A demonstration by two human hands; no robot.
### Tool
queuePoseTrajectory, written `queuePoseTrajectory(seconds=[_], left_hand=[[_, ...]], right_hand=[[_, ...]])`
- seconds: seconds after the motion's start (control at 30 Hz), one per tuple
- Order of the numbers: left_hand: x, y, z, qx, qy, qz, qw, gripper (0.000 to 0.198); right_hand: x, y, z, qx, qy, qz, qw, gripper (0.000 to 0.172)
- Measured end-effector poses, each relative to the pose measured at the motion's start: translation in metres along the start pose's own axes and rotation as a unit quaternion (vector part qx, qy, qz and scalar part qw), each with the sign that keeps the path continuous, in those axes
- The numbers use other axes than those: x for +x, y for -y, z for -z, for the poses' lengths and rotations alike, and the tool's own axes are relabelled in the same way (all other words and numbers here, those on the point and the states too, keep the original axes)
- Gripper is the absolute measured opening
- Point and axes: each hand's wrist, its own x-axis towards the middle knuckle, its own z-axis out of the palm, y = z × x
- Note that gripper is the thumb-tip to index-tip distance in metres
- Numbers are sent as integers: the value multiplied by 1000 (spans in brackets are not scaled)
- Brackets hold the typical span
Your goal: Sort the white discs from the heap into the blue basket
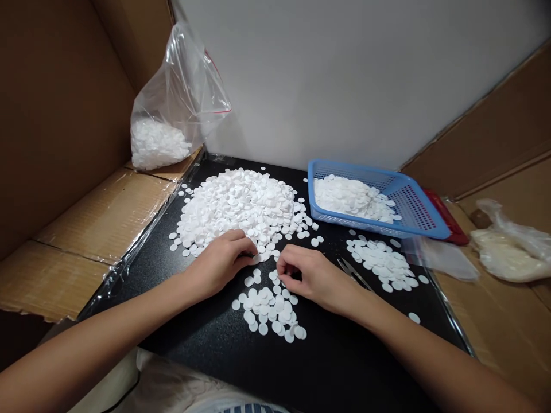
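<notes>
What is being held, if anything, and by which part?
It cannot be told: the left hand and right hand are both curled beside discs.

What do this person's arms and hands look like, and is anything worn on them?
The left hand and right hand are bare: no gloves, and no rings that I can see. The left arm and right arm show no sleeves, watch, bracelet or cables as far as they're in view.
</notes>
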Motion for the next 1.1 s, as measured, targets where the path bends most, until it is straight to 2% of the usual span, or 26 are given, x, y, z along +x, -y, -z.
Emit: queuePoseTrajectory(seconds=[0.1, 0.2, 0.27, 0.33, 0.43, 0.5, 0.63, 0.77, 0.87, 0.93, 1.1], left_hand=[[7, 1, -8, 37, 27, -26, 999, 12], [9, 5, -13, 58, 23, -64, 996, 9], [8, 8, -14, 61, 22, -91, 994, 9], [6, 10, -14, 55, 21, -102, 993, 13], [6, 12, -13, 28, 10, -87, 996, 14], [6, 13, -13, 3, 4, -73, 997, 14], [6, 12, -11, -55, -8, -44, 998, 19], [4, 7, -6, -133, -10, 29, 991, 17], [3, 2, -3, -164, 20, 85, 983, 15], [1, 1, -2, -135, 33, 75, 987, 17], [-1, 3, -1, -60, 25, 34, 997, 21]], right_hand=[[-5, 6, 10, 0, 49, -5, 999, 15], [-5, 5, 19, 7, 90, -16, 996, 13], [-1, 0, 21, 4, 59, -33, 998, 12], [5, -7, 17, -13, -14, -50, 999, 9], [13, -15, 6, -43, -84, -59, 994, 4], [16, -16, -1, -52, -96, -54, 993, 2], [16, -11, -5, -44, -101, -25, 994, 10], [15, -11, -5, -53, -107, 0, 993, 15], [16, -13, -6, -55, -94, 2, 994, 14], [17, -14, -5, -48, -77, -11, 996, 11], [15, -9, 1, -15, -17, -47, 999, 8]])
